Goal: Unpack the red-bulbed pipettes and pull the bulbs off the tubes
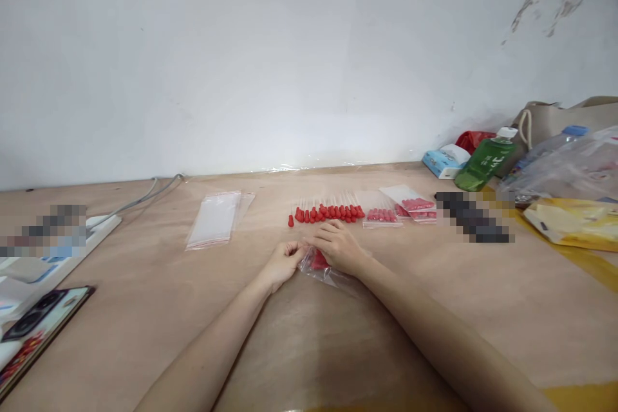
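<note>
My left hand (pixel 284 262) and my right hand (pixel 338 248) meet at the middle of the wooden table (pixel 145 315). Both pinch the top edge of a small clear zip bag (pixel 322 270) with red-capped pieces inside; the bag lies flat under my right hand. Just beyond the hands a row of loose red-tipped clear droppers (pixel 328 211) lies on the table. To its right lie filled zip bags (pixel 386 214) holding more red-tipped droppers. A stack of unfilled zip bags (pixel 215 219) lies further left.
A power strip with a grey cable (pixel 103 225) and a phone (pixel 38 325) lie at the left edge. At the right back stand a green bottle (pixel 485 162), a blue tissue pack (pixel 441 162), a clear plastic bottle (pixel 555 148), a tan tote bag (pixel 555 117) and a yellow packet (pixel 574 222).
</note>
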`<state>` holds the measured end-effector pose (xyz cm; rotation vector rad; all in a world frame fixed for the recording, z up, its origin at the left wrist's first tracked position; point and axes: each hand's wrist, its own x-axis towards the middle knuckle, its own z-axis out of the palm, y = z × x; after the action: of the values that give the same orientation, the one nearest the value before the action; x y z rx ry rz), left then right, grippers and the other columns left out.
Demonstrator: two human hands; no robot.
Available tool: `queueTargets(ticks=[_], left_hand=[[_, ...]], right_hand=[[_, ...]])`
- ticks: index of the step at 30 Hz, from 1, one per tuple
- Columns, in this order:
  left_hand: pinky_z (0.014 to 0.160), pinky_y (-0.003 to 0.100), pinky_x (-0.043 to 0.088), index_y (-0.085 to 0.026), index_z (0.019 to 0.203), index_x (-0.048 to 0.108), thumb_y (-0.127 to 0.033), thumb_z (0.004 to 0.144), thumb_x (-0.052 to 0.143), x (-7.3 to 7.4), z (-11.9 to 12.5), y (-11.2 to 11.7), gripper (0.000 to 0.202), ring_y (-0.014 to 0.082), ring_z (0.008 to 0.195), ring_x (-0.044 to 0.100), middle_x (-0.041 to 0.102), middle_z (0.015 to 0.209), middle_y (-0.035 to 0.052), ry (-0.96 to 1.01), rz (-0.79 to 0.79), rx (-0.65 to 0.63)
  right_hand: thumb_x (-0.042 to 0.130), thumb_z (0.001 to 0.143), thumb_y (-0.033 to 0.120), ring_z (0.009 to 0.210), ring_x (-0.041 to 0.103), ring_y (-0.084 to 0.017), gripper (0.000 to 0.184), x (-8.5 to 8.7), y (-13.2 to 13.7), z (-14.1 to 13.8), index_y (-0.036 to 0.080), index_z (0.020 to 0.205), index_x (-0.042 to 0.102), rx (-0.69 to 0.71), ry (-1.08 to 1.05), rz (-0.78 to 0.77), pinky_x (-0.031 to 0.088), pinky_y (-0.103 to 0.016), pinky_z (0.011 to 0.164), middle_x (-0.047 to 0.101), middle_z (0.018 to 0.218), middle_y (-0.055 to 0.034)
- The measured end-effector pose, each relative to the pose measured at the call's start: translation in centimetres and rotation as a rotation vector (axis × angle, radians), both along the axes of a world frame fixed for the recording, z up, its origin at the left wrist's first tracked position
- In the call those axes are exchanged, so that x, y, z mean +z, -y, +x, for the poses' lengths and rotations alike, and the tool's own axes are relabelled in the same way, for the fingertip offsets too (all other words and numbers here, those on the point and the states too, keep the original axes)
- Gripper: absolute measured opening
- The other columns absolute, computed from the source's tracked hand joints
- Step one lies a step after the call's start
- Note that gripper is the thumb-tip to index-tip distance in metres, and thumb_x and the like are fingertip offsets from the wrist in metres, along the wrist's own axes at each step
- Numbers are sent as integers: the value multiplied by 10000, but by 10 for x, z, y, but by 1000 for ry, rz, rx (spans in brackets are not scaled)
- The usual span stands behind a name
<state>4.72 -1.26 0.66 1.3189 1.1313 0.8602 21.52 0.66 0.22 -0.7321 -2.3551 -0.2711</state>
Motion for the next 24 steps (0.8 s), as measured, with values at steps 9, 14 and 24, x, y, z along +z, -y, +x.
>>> queueTargets(ticks=[9,14,24], left_hand=[[473,208,301,-114,577,557,-511,612,614,-4,2,-2,403,80,460,414,526,503,-8,-15,22,49],[494,208,337,-118,591,560,-399,671,575,-7,0,-1,292,90,492,450,547,541,-2,-64,99,105],[570,226,410,-143,757,641,-178,659,551,-13,-21,-14,137,117,595,530,616,704,21,-274,351,109]], right_hand=[[390,852,124,906,484,-162,213,2,5,-5,190,832,592,-8,-31,39,314,-343,825,631,882,-34],[393,835,96,952,487,-161,230,4,4,-4,197,864,598,20,-101,-33,320,-343,847,634,923,-31],[641,698,395,961,505,-202,387,13,25,26,204,1023,554,-109,-153,-393,404,-363,816,549,1023,-78]])
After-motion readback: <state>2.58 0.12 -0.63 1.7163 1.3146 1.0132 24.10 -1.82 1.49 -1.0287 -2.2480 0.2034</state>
